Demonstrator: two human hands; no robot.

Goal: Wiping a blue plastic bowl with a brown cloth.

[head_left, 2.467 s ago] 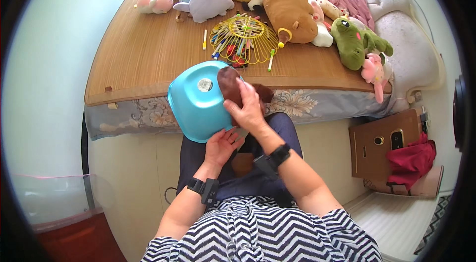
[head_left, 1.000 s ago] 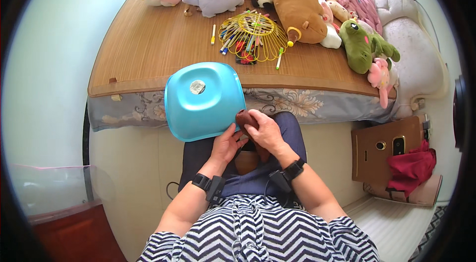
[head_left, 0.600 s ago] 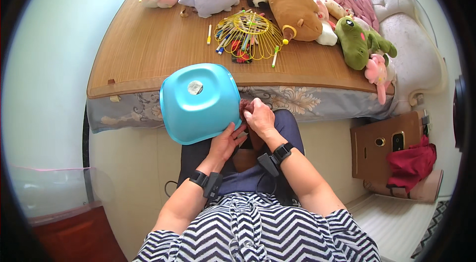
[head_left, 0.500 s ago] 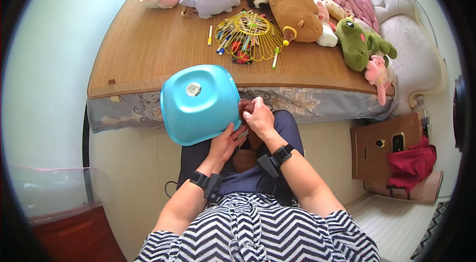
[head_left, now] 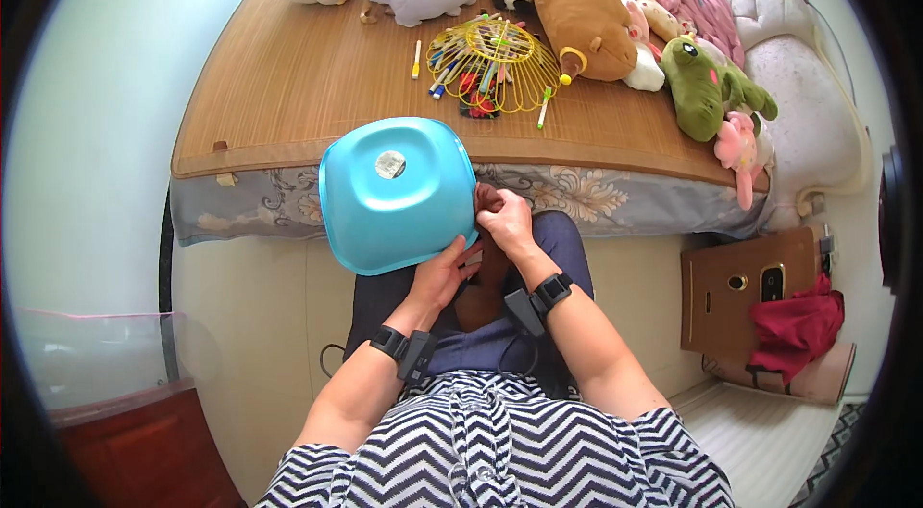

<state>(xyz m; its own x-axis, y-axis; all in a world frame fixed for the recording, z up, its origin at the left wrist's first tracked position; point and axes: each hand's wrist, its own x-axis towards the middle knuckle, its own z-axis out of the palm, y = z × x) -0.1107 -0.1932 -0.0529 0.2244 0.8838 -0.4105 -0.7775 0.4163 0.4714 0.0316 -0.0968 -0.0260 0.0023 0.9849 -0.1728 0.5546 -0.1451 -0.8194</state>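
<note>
A light blue plastic basin (head_left: 404,215) is tipped on its side above my lap, its underside with a round silver sticker facing up. My left hand (head_left: 442,274) grips its lower right rim. Beside that rim, my right hand (head_left: 508,223) is closed on a brown cloth (head_left: 486,198). The cloth's folds show at the basin's right edge, and part of it hangs down between my hands. Most of my left fingers are hidden under the rim, as is the inside of the basin.
Ahead stands a bed with a brown mat (head_left: 288,75). On it lie a yellow wire basket (head_left: 500,51) with several markers, and many plush toys, including a brown one (head_left: 582,18). At right are a brown cabinet (head_left: 707,287) and a dark red cloth (head_left: 798,330).
The basin sits slightly farther right and higher in view, as the whole scene has shifted a little. My right hand stays pinched on the brown cloth, and more of the cloth shows hanging below it.
</note>
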